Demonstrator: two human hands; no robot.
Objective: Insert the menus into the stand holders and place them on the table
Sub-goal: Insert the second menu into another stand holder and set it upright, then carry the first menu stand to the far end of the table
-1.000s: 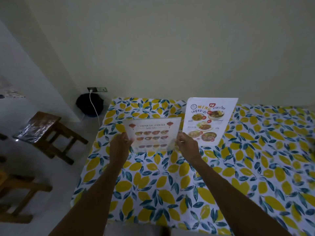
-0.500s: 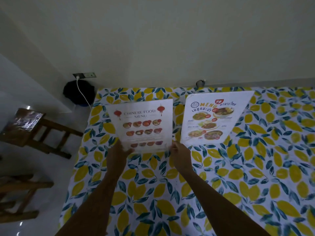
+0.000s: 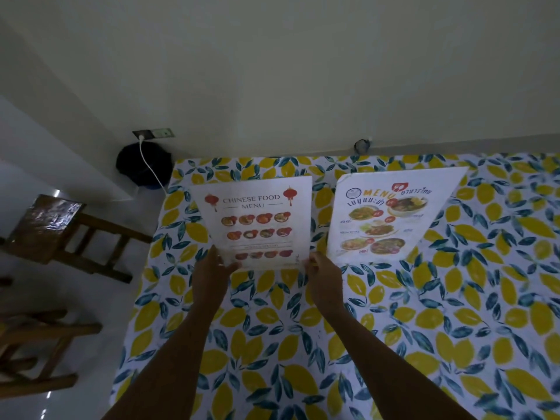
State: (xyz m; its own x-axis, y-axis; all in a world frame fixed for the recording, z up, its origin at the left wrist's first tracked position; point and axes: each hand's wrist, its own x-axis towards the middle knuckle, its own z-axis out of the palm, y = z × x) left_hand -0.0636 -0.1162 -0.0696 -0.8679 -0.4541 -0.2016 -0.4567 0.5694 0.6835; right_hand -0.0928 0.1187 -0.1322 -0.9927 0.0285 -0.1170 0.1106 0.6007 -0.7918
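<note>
A Chinese food menu (image 3: 254, 221) in its clear stand holder stands upright on the lemon-patterned table (image 3: 454, 313), left of centre. My left hand (image 3: 212, 269) grips its lower left corner and my right hand (image 3: 322, 269) grips its lower right corner. To its right a second menu (image 3: 391, 213), with Thai lettering and food photos, stands upright in its own holder, untouched. The holders' bases are hard to make out.
The table's far edge runs along the wall. Wooden chairs (image 3: 54, 228) stand on the white floor to the left. A dark round object (image 3: 142, 165) with a white cable plugged into a wall socket (image 3: 153, 134) sits off the table's far left corner.
The Chinese food menu has moved farther from me and now stands level with the second menu. My hands have slid down to its bottom corners.
</note>
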